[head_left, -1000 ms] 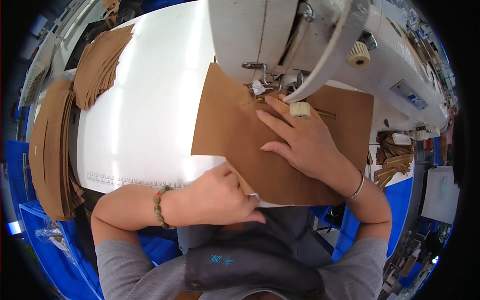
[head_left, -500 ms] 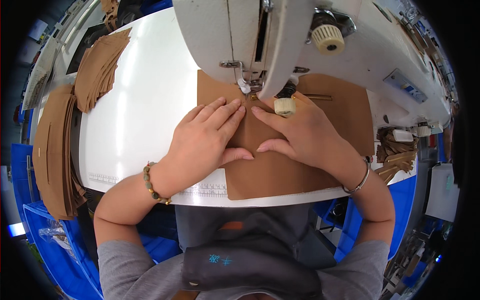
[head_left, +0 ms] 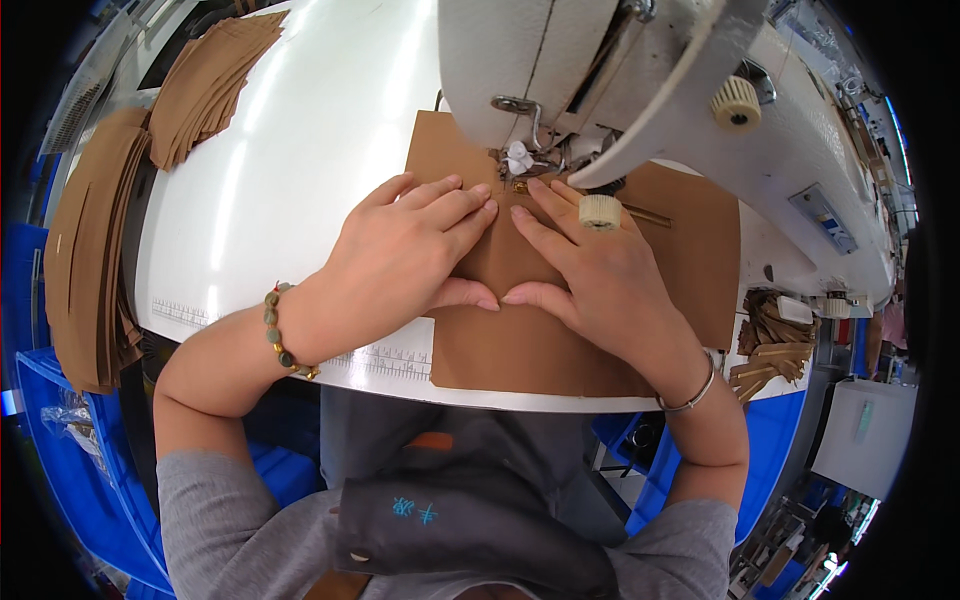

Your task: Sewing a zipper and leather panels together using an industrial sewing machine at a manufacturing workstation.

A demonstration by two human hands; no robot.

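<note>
A flat brown panel (head_left: 520, 350), leather-like, lies under the needle area of a white sewing machine (head_left: 690, 70). My left hand (head_left: 410, 245) rests flat on its left part, fingers stretched toward the presser foot (head_left: 515, 165). On the other side, my right hand (head_left: 590, 265) lies with spread fingers on the panel, its fingertips close to the foot and partly behind a cream knob (head_left: 600, 211). The two thumb tips almost meet on the panel. A narrow slot with a zipper-like strip (head_left: 648, 215) shows right of my right hand. Neither hand grips anything.
Stacks of brown pieces (head_left: 90, 250) (head_left: 215, 85) lie at the left of the white table (head_left: 290, 130). Narrow brown strips (head_left: 775, 345) sit at the right edge. A printed ruler (head_left: 385, 362) runs along the front edge. Blue bins (head_left: 90, 470) stand below.
The view has shifted and tilted, so the machine appears farther right. Both hands stay flat on the panel; the thumb tips have come closer together. The panel appears slightly turned.
</note>
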